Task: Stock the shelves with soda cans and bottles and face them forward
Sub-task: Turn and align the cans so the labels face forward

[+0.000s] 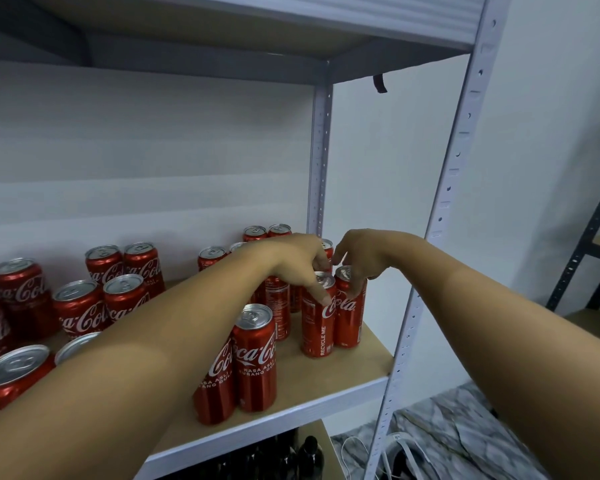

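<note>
Several red Coca-Cola cans stand on the wooden shelf [354, 362]. My left hand [295, 261] reaches over them and grips the top of a slim can [317, 327] whose side text "Recycle me" faces out. Right beside it, my right hand [357, 258] holds the rim of the neighbouring can [349, 317] near the shelf's right end, its logo partly turned forward. Another can [255, 358] stands nearer the front edge with its logo showing. My left forearm hides parts of the middle cans.
Grey metal uprights [430, 220] frame the shelf's right side, and the board of the shelf above [222, 26] hangs overhead. Dark bottles [309, 455] stand on the shelf below. A second dark rack [589, 244] stands at the far right over marble-patterned floor.
</note>
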A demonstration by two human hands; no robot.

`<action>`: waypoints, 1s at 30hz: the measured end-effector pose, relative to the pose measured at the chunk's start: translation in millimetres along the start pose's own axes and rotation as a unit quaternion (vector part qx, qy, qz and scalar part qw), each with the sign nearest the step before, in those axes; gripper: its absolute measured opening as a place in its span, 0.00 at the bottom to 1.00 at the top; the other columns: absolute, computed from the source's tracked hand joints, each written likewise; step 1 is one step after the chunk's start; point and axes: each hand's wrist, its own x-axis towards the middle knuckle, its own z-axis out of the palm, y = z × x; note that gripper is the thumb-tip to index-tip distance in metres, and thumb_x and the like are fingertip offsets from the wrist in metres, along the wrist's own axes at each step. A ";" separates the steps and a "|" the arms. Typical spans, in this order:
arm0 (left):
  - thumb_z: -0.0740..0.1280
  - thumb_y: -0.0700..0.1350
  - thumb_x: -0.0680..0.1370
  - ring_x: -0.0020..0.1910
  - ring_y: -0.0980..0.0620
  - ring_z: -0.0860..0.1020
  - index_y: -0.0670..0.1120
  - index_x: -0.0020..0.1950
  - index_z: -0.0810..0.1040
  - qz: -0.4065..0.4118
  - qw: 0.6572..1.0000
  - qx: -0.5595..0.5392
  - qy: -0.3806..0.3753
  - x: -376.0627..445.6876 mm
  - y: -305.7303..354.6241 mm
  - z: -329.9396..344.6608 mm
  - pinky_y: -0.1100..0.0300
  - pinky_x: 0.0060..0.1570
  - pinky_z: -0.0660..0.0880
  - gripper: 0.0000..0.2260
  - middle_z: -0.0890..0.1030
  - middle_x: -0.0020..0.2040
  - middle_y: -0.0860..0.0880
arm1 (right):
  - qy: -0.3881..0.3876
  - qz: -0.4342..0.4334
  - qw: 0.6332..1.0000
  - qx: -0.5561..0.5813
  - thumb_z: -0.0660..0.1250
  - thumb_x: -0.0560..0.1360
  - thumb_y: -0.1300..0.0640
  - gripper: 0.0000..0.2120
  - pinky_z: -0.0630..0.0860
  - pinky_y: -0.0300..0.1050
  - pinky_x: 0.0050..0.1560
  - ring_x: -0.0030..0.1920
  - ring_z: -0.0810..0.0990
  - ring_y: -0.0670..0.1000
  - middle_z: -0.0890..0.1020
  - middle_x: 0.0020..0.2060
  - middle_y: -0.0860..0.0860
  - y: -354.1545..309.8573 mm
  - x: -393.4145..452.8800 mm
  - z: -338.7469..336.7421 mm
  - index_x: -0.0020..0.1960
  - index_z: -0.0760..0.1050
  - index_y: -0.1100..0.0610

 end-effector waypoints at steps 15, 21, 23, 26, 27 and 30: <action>0.79 0.63 0.67 0.55 0.51 0.82 0.48 0.61 0.83 -0.033 0.999 0.004 0.020 -3.4 9.3 2.2 0.51 0.59 0.80 0.28 0.84 0.56 0.52 | -0.026 0.005 0.999 0.039 0.80 0.68 0.56 0.33 0.84 0.54 0.51 0.59 0.80 0.59 0.77 0.62 0.54 -1.2 -9.6 0.4 0.70 0.73 0.59; 0.80 0.54 0.70 0.51 0.51 0.83 0.49 0.60 0.83 -0.040 0.999 0.016 0.022 -3.6 12.3 2.2 0.54 0.54 0.80 0.21 0.84 0.56 0.51 | -0.030 0.000 0.996 0.083 0.78 0.70 0.62 0.24 0.85 0.51 0.45 0.53 0.82 0.59 0.81 0.58 0.57 1.5 -10.9 2.1 0.64 0.76 0.63; 0.79 0.51 0.72 0.58 0.51 0.79 0.51 0.65 0.82 -0.020 0.999 0.029 0.009 -6.4 11.3 -0.3 0.53 0.58 0.78 0.23 0.82 0.60 0.53 | -0.037 -0.016 0.996 0.082 0.77 0.70 0.66 0.26 0.85 0.50 0.48 0.56 0.81 0.59 0.79 0.61 0.57 0.9 -11.4 2.3 0.66 0.76 0.63; 0.79 0.53 0.71 0.61 0.51 0.79 0.51 0.69 0.79 -0.014 1.000 0.009 0.007 -5.4 5.0 2.7 0.50 0.63 0.78 0.27 0.82 0.64 0.52 | -0.041 -0.021 0.995 0.086 0.79 0.68 0.64 0.30 0.84 0.51 0.52 0.59 0.80 0.59 0.79 0.62 0.55 -0.5 -12.4 3.1 0.68 0.76 0.61; 0.79 0.55 0.70 0.61 0.51 0.80 0.51 0.69 0.79 -0.019 1.000 0.003 0.012 -4.7 3.0 5.0 0.49 0.63 0.78 0.28 0.82 0.64 0.52 | -0.038 -0.020 0.995 0.090 0.80 0.68 0.61 0.30 0.84 0.51 0.52 0.59 0.80 0.58 0.79 0.61 0.55 -0.4 -12.4 4.1 0.68 0.76 0.60; 0.80 0.58 0.68 0.56 0.51 0.82 0.49 0.66 0.81 -0.041 0.998 -0.010 0.041 -2.0 -0.9 12.0 0.50 0.60 0.79 0.28 0.84 0.60 0.51 | -0.019 -0.026 0.995 0.094 0.80 0.69 0.57 0.30 0.84 0.46 0.46 0.56 0.81 0.58 0.79 0.61 0.55 0.7 -12.3 8.7 0.68 0.76 0.61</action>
